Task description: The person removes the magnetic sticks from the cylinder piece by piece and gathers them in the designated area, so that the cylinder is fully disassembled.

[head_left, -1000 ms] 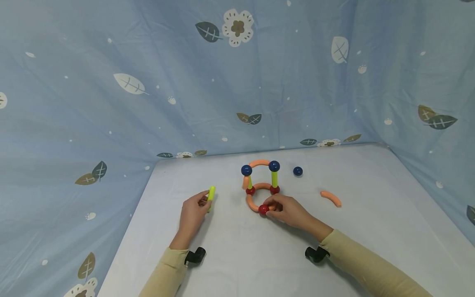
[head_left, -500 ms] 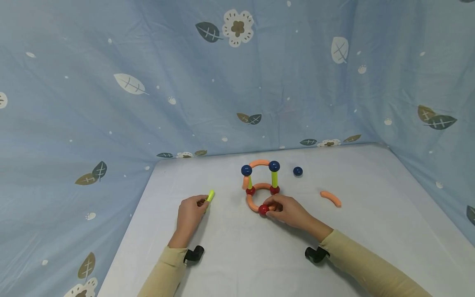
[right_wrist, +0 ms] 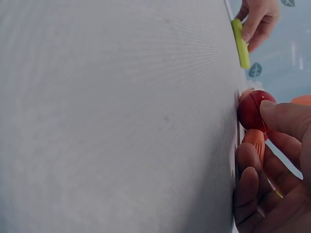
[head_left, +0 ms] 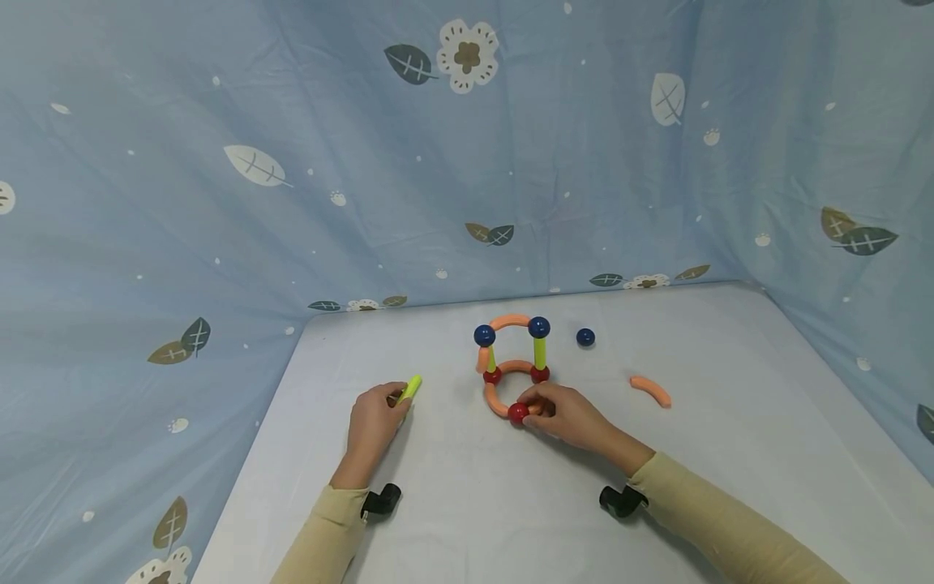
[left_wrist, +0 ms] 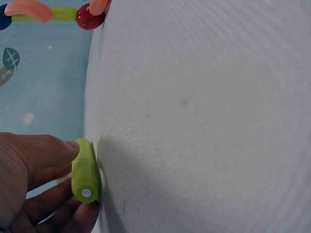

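In the head view, my left hand (head_left: 375,418) pinches a yellow-green magnetic stick (head_left: 413,387) between thumb and fingers, low over the white table. The left wrist view shows the stick's round end; whether it touches the table I cannot tell. My right hand (head_left: 567,415) holds the front red ball (head_left: 518,414) of a magnetic construction, thumb on the ball (right_wrist: 252,111) and fingers by a curved orange stick (right_wrist: 254,139). Behind it, two upright yellow-green sticks (head_left: 540,353) rise from red balls to blue balls (head_left: 485,335), joined by an orange arc (head_left: 510,320). Fingers hide the ring's right side.
A loose blue ball (head_left: 586,337) lies right of the construction. Farther right is a loose curved orange stick (head_left: 650,391). A blue patterned curtain (head_left: 409,178) hangs behind and beside the white table (head_left: 467,503).
My left hand has shifted slightly left and lowered the yellow-green stick, which has gone from fairly upright to tilted. The right hand keeps its place on the red ball.
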Demonstrator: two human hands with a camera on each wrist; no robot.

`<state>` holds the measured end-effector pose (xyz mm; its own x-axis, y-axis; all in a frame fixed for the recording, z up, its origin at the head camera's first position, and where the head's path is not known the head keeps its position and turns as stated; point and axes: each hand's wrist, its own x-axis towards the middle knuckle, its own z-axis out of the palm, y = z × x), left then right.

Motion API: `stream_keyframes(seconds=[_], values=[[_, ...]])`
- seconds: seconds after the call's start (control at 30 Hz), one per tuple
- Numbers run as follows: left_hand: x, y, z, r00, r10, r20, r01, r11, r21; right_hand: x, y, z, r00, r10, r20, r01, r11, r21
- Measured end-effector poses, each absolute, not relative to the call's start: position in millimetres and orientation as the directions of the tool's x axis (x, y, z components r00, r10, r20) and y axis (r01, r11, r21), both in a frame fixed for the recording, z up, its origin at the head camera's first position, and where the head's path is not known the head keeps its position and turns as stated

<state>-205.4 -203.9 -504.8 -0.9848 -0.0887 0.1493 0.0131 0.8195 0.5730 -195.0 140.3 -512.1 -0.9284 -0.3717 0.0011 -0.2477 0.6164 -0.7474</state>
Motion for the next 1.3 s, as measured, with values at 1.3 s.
stream_keyframes(seconds=[1.3], values=[[-210.3, -149.2, -506.3, -0.959, 0.136, 0.247, 0.268, 0.711, 0.65, -180.2, 131.4, -510.8, -0.959, -0.279, 0.057, -0.231, 0.648, -0.726]])
